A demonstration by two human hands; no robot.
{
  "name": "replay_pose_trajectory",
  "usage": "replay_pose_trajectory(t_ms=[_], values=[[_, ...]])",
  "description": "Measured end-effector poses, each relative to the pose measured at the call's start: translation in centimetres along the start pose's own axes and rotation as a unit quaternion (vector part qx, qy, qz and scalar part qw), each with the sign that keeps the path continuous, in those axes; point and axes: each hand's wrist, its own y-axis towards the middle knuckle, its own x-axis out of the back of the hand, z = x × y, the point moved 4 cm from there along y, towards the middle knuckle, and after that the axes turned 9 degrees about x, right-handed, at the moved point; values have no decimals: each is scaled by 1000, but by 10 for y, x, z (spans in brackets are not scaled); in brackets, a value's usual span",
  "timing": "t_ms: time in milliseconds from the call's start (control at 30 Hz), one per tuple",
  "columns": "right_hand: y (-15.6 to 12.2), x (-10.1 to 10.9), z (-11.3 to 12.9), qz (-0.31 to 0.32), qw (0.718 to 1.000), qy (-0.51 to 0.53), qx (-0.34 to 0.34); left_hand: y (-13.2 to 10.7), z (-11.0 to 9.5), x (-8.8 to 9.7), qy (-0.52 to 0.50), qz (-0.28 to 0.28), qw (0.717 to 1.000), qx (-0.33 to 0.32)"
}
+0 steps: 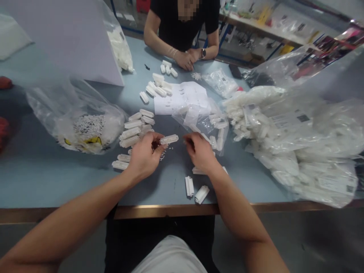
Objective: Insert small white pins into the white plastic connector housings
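Observation:
My left hand pinches one end of a white plastic connector housing, whose face with rows of small holes is turned up. To its right, apart from the housing, is my right hand. Its fingers are curled with the tips drawn together, and whatever may be between them is too small to make out. Tiny white pins lie on the table below the held housing. More white housings are stacked to the left of my left hand. Two other housings lie near the table's front edge.
An open clear bag of small white pieces stands at left. Large bags of white parts cover the right side. A printed sheet and a clear bag with housings lie ahead. Another person's hands rest across the table.

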Motion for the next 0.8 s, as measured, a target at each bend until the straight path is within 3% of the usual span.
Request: replay_pose_trajectory(t_ms=[300, 567, 800], values=[[-8, 23, 16, -144, 986, 79, 9, -5, -1, -8, 9, 21, 999, -26], [-10, 20, 36, -142, 980, 68, 117, -12, -2, -9, 45, 1, 993, -111], [-11, 13, 36, -158, 980, 38, 114, -17, -5, -10, 48, -9, 988, -149]])
